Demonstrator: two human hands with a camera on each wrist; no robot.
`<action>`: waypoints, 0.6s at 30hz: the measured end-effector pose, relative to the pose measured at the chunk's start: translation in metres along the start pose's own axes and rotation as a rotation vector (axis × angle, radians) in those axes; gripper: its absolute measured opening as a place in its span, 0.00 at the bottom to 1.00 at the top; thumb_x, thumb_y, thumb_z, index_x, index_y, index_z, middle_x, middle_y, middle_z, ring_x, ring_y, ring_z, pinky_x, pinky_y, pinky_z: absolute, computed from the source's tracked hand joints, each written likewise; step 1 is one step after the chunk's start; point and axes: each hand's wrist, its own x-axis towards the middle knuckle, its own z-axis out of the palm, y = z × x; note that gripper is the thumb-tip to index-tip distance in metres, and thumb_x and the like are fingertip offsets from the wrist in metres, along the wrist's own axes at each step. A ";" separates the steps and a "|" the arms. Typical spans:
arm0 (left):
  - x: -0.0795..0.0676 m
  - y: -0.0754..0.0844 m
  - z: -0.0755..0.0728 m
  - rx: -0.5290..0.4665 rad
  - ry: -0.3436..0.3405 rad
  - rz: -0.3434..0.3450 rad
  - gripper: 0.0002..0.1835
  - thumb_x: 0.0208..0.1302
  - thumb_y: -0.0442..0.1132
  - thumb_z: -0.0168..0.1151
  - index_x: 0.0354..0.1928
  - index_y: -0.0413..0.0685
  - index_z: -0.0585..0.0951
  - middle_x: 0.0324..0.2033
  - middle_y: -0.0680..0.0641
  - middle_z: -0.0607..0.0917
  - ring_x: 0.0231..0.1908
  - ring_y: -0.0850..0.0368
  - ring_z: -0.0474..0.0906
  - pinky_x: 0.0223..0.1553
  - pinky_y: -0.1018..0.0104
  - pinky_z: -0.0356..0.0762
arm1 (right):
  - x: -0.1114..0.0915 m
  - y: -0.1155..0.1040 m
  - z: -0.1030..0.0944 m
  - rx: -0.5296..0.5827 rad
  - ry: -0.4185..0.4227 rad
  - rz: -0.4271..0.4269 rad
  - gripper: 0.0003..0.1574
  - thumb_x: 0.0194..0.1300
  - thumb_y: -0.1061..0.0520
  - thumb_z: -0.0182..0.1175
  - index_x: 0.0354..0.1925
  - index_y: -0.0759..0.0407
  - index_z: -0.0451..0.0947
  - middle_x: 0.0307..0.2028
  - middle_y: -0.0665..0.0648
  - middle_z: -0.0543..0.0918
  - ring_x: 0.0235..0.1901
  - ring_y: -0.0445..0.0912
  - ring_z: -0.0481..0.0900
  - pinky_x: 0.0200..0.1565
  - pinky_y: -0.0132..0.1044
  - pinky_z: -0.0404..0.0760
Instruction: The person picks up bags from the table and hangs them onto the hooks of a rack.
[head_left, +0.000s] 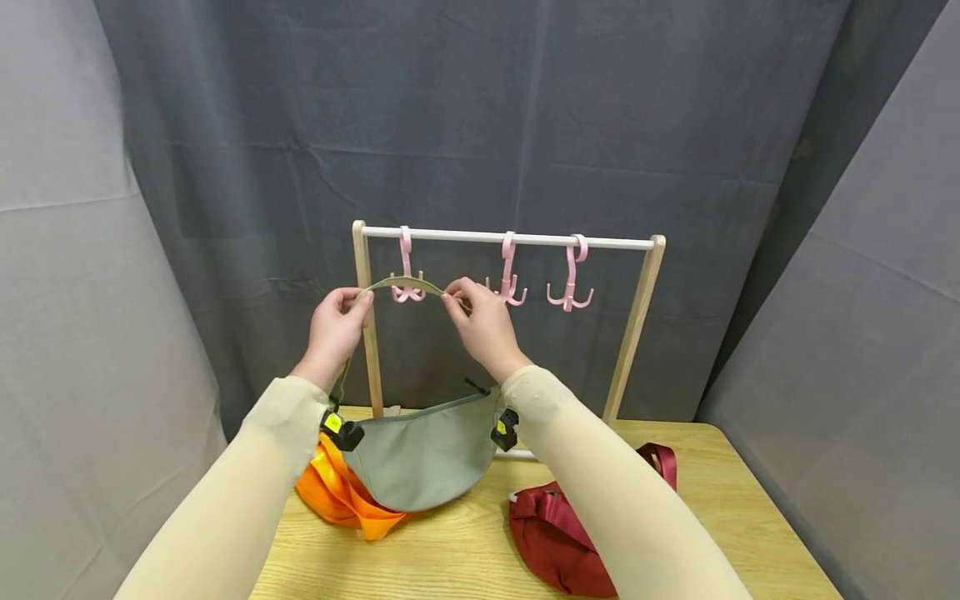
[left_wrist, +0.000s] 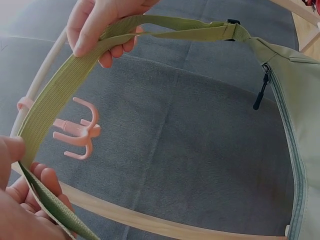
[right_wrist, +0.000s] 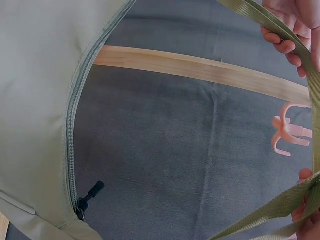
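Pinching the green strap (left_wrist: 56, 102) in both hands, left hand (head_left: 335, 329) at nine o'clock of the arch, right hand (head_left: 486, 323) at three, seemingly to spread the loop and share the load. Below, toward six, the sage bag (head_left: 427, 458): long axis running nine to three, tipped slightly up at three, zipper (right_wrist: 70, 135) facing twelve, curved bottom facing six (touching the surface (head_left: 435, 567) or not, cannot tell). Behind the strap, a pink hook (head_left: 407, 258) on the rack (head_left: 637, 325). Farther out, orange fabric (head_left: 337, 492) at seven, red bag (head_left: 551, 542) at five.
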 end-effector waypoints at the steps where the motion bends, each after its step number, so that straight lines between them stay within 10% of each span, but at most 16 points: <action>1: 0.000 0.000 0.000 0.005 0.001 -0.003 0.18 0.69 0.47 0.57 0.52 0.39 0.77 0.33 0.53 0.74 0.28 0.62 0.72 0.33 0.71 0.67 | 0.000 0.000 0.001 -0.002 0.000 -0.001 0.08 0.69 0.49 0.58 0.40 0.50 0.79 0.30 0.49 0.80 0.32 0.41 0.75 0.38 0.36 0.75; 18: 0.004 -0.004 0.002 0.022 0.002 -0.006 0.19 0.69 0.47 0.58 0.52 0.39 0.77 0.33 0.52 0.74 0.26 0.64 0.71 0.31 0.72 0.68 | 0.000 0.004 0.009 -0.025 -0.004 0.014 0.08 0.68 0.49 0.59 0.39 0.50 0.80 0.30 0.49 0.81 0.34 0.41 0.76 0.40 0.38 0.75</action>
